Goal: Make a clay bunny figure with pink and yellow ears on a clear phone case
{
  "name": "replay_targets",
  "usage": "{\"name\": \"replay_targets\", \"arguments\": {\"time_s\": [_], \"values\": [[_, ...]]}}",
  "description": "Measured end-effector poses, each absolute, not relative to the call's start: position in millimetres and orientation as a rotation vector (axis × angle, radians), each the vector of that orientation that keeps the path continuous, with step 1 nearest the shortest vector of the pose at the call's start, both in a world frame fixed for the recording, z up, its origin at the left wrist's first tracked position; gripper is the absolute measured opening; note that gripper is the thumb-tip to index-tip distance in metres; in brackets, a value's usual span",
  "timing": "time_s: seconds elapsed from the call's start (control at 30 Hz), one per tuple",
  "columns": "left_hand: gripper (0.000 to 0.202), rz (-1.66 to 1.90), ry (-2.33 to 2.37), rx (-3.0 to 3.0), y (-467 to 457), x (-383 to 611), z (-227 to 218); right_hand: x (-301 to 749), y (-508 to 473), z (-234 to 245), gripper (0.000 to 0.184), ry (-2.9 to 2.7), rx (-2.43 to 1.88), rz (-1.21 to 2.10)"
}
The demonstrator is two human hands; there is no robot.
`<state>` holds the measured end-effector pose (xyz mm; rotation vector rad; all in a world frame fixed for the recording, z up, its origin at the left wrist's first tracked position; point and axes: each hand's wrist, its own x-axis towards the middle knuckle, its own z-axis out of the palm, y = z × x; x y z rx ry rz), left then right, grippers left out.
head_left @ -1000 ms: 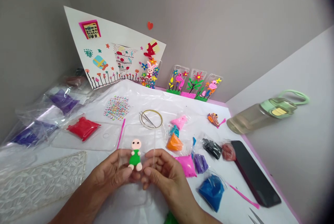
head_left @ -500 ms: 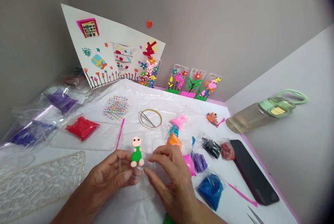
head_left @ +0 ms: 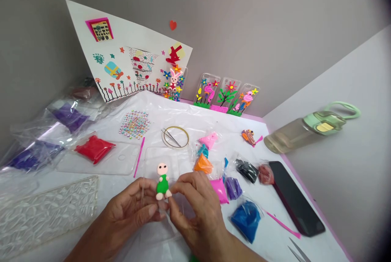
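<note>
A small clay figure (head_left: 162,182) with a pale head, black eyes, a green body and pale hands and feet sits on a clear phone case (head_left: 174,157). My left hand (head_left: 137,203) grips the case by its left side, thumb in front and fingers behind. From the right, my right hand (head_left: 197,205) has its thumb and index finger at the figure's right foot. Those fingertips are close together and seem to touch the foot. The lower part of the case is partly hidden by my fingers.
Bagged clay lies around: red (head_left: 94,149), orange (head_left: 203,164), blue (head_left: 247,219). Rhinestones (head_left: 134,124), a gold ring (head_left: 176,136), a pink stick (head_left: 139,157), a phone (head_left: 297,199) and tweezers (head_left: 297,249) lie on the table. A green-lidded bottle (head_left: 305,129) and decorated cases (head_left: 227,95) are farther back.
My right thumb and index finger have moved left and closed in on the figure's right foot. The case with the figure has shifted slightly right and down in view.
</note>
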<state>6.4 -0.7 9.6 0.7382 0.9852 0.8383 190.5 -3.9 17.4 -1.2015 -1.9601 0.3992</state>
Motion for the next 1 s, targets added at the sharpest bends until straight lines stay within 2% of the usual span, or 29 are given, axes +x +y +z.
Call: {"name": "replay_targets", "arguments": {"time_s": [0.33,0.6,0.8,1.0], "values": [[0.024,0.781,0.892,0.756,0,4,-1,190,-5,16,0.015,-1.913,-1.185,0.456],[0.027,0.790,0.904,0.699,1,-5,-8,194,-5,19,0.025,-1.939,-1.136,0.489],[0.026,0.784,0.910,0.779,2,-4,-4,196,-3,17,0.011,-1.999,-1.173,0.455],[0.021,0.737,0.860,0.828,2,0,-4,192,-4,20,0.016,-1.934,-1.156,0.621]]}}
